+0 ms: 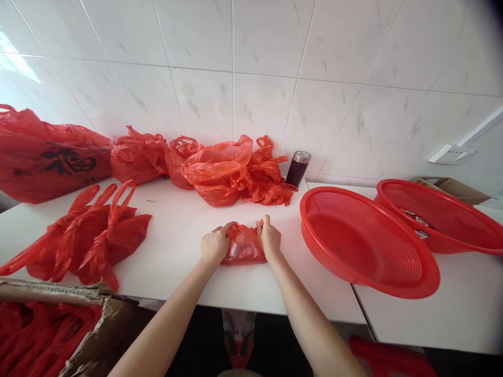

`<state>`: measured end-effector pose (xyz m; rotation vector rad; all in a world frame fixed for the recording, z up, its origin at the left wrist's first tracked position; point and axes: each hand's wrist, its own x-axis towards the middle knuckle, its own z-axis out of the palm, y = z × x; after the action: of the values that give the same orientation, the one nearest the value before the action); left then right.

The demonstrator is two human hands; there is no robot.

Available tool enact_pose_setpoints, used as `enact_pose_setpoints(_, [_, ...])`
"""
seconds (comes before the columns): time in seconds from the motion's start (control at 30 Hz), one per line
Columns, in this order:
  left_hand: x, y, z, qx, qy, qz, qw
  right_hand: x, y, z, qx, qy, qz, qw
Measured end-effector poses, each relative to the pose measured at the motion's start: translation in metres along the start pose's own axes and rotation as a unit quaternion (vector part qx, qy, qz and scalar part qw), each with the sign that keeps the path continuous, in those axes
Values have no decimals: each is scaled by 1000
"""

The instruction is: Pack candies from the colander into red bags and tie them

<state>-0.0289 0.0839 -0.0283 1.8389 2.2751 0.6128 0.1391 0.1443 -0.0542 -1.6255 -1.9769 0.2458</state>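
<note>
A small red plastic bag (245, 247) lies on the white table in front of me, with something inside that I cannot make out. My left hand (215, 245) grips the bag's left top corner between thumb and curled fingers. On the other side, my right hand (270, 236) pinches its right top corner, a bit of red plastic showing at the thumb. Off to the left lie tied red bags (106, 235) with looped handles. Behind the bag in my hands stands a larger loose red bag (220, 170).
Two red plastic baskets (349, 246) stand on the right, the farther basket (444, 214) holding small items. A dark flask (297, 168) is near the tiled wall. At lower left, a cardboard box (104, 319) holds red bags. A large red bag (55, 162) stands at back left.
</note>
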Motion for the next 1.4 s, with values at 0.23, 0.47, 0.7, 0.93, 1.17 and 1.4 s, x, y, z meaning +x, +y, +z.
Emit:
enact_pose_setpoints(0.23, [12,-2,11,19,-2,6,1000,17,1,6,-60,-15,-6,998])
enact_pose_setpoints(0.47, [26,-5,17,-81,24,-8,996,30,7,14,-22,6,5,1000])
enact_pose_setpoints(0.7, [-4,10,-1,-314,35,7,949,18,8,3,131,144,51,980])
enact_pose_setpoints(0.93, [-43,12,-29,-592,72,-38,802,4,-6,-22,285,239,21,928])
enact_pose_setpoints(1.17, [-74,-13,-23,-622,76,-67,776,10,-6,-23,356,269,51,893])
enact_pose_setpoints(1.4, [-62,-19,-43,-466,141,-89,869,4,1,-21,400,244,33,883])
